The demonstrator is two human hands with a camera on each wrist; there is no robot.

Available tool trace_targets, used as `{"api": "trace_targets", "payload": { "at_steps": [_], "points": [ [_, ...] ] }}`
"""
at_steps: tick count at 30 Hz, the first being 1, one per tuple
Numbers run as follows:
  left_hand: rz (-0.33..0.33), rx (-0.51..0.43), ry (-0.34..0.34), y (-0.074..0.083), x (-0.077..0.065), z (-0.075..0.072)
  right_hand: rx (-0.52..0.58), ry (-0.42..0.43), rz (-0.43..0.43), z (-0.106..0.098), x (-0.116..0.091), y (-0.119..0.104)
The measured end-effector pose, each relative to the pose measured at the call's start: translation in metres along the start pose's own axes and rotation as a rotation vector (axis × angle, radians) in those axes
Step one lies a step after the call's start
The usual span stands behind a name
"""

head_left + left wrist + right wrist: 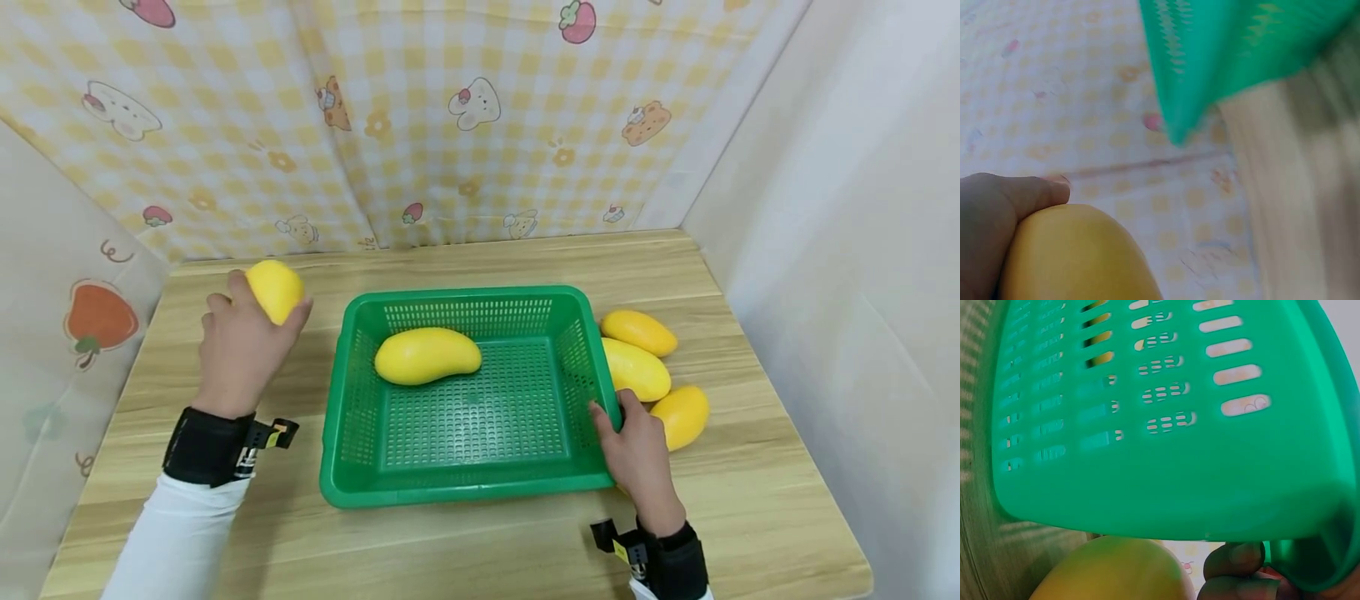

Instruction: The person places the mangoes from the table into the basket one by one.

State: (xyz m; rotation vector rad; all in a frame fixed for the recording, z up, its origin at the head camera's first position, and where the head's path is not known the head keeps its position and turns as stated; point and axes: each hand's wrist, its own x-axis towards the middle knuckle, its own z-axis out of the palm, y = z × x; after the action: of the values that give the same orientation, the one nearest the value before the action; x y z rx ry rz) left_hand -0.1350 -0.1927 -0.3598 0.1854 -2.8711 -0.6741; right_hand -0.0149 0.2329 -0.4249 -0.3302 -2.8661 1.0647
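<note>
My left hand [246, 346] grips a yellow mango [276, 289] left of the green plastic basket [457, 493]. Up close in the left wrist view, a fingertip lies along the side of that mango [1085, 256]. With my right hand [639, 450] I hold the basket's right rim near its front corner, thumb on the inner side. The right wrist view shows fingers [1241, 557] tucked under the rim beside the slotted wall [1166, 481]. One mango [426, 356] lies inside the basket, toward its back left.
Outside the basket on the right lie more mangoes: one at the back [639, 332], one against the wall [636, 371], one by my right hand [682, 417]. The wooden table [450, 558] meets a checked cloth [420, 150] behind and a pale wall [847, 275] at right.
</note>
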Motion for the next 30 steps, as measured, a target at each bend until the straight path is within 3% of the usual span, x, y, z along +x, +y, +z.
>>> {"api": "trace_targets", "payload": {
  "at_steps": [7, 17, 24, 30],
  "points": [
    [0.130, -0.051, -0.019, 0.038, 0.000, 0.002, 0.008, -0.005, 0.002, 0.003, 0.001, 0.001],
    [0.381, 0.022, 0.053, 0.077, -0.009, 0.019, 0.009, 0.000, -0.002, 0.005, 0.003, -0.001],
    [0.515, 0.043, -0.070, 0.103, -0.015, 0.031, 0.010, -0.003, 0.012, 0.004, 0.002, 0.000],
    [0.638, 0.044, -0.050, 0.118, -0.021, 0.042, 0.017, 0.001, 0.018, 0.002, 0.000, 0.001]
  ]
}}
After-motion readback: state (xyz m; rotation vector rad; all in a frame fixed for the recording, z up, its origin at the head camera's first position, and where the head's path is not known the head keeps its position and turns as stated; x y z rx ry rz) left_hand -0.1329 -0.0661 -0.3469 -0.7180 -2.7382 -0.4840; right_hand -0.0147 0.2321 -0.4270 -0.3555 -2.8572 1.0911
